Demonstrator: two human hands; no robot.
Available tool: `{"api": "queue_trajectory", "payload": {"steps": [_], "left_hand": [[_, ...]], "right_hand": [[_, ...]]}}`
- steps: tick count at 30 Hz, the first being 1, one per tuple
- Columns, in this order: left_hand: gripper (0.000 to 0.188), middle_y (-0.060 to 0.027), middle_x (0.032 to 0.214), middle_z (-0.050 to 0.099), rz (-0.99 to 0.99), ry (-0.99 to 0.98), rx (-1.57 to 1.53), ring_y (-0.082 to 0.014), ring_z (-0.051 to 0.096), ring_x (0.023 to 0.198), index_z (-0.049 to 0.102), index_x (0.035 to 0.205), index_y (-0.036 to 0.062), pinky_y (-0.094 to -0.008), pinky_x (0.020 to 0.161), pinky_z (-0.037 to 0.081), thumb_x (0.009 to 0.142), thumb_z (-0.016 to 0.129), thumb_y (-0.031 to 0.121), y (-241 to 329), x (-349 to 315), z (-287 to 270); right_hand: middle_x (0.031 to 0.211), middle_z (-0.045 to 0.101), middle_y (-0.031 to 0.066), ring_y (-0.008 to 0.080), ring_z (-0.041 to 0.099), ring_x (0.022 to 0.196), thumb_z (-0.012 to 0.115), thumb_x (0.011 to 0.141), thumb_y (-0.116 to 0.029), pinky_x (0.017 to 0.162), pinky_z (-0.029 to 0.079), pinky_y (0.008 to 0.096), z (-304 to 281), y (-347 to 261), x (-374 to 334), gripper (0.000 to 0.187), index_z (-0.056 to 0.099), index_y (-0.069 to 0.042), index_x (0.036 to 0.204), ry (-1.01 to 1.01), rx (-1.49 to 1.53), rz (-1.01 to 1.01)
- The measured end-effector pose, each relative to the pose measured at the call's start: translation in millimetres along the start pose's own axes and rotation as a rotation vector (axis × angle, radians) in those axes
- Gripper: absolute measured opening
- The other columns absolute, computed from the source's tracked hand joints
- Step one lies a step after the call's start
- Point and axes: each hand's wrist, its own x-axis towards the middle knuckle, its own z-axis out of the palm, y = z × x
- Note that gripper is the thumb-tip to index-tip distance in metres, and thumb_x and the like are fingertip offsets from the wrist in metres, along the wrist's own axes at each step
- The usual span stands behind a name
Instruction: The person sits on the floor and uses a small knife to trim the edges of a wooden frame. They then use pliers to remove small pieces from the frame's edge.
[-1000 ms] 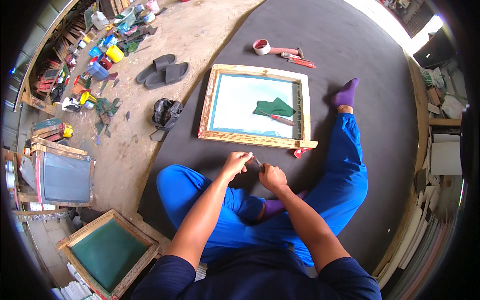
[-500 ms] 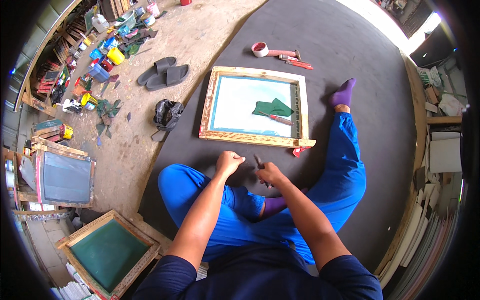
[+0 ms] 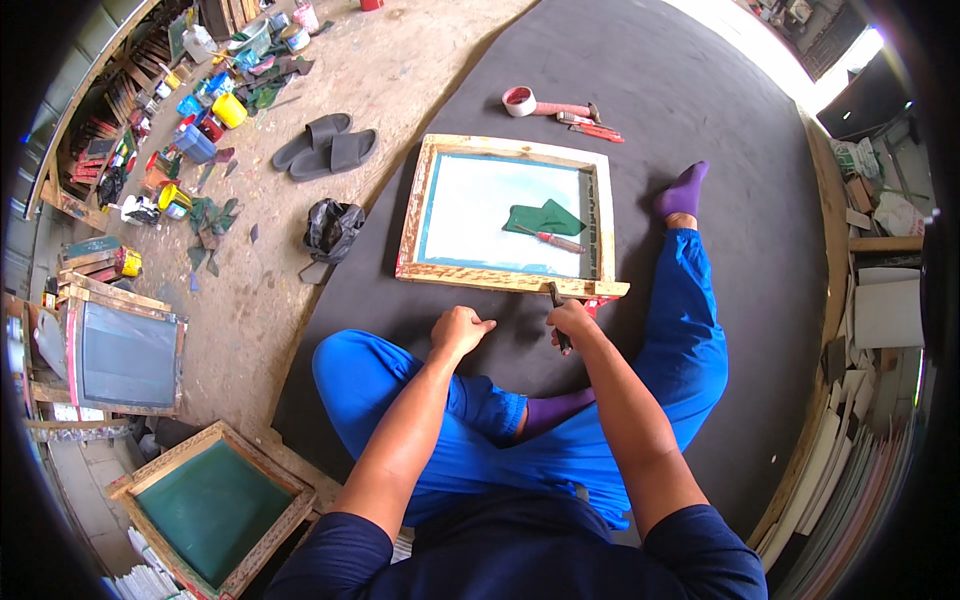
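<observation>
My right hand (image 3: pixel 572 322) is closed around a dark, narrow, pliers-like hand tool (image 3: pixel 556 293). The tool's upper end is at the near edge of a wooden-framed printing screen (image 3: pixel 480 277), close to its right corner; whether they touch I cannot tell. My left hand (image 3: pixel 458 330) is closed, thumb toward the right, just short of the frame; what it may hold is hidden. On the screen's pale mesh lie a green cut piece (image 3: pixel 545 215) and a slim tool with a reddish handle (image 3: pixel 560 242). Something red (image 3: pixel 597 303) shows beneath the frame's near right corner.
Beyond the frame on the dark mat (image 3: pixel 660 80) lie a tape roll (image 3: pixel 519 100), a red-handled hammer (image 3: pixel 565 108) and red cutting tools (image 3: pixel 597 131). Slippers (image 3: pixel 328 148), a black bag (image 3: pixel 333 230) and paint pots (image 3: pixel 230 110) are left. My legs flank the near work area.
My right hand has moved right and away from me with the dark tool, up to the frame's near edge. My left hand stays almost in place, its thumb slightly shifted.
</observation>
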Motion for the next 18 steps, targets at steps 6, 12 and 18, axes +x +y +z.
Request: {"api": "queue_trajectory", "payload": {"steps": [6,12,18], "left_hand": [[0.041,-0.0131,0.084,0.078,0.023,-0.010,-0.011,-0.0320,0.076,0.083,0.082,0.085,0.0105,-0.0457,0.078,0.058,0.082,0.083,0.052,2.8,3.2,0.5],[0.041,-0.0136,0.083,0.078,0.018,-0.030,-0.063,-0.0320,0.076,0.082,0.081,0.083,0.0094,-0.0457,0.076,0.058,0.082,0.083,0.051,6.4,3.4,-1.9],[0.041,-0.0139,0.080,0.077,0.047,0.033,-0.041,-0.0318,0.076,0.080,0.081,0.081,0.0092,-0.0460,0.074,0.057,0.082,0.082,0.050,5.2,6.2,2.3]], "right_hand": [[0.072,0.062,0.0195,0.0288,0.063,0.051,0.060,0.086,-0.009,0.041,0.047,0.0471,-0.8,-4.6,3.8,0.022,0.063,0.010,0.097,0.012,-0.097,-0.007],[0.072,0.066,0.0184,0.0274,0.064,0.051,0.053,0.089,-0.012,0.043,0.049,0.0451,-2.0,-25.9,-16.0,0.024,0.065,0.005,0.100,0.036,-0.219,0.041],[0.071,0.068,0.0159,0.0278,0.067,0.054,0.050,0.093,-0.015,0.049,0.053,0.0424,6.9,-11.5,-6.0,0.024,0.068,0.001,0.097,0.134,-0.378,0.079]]}}
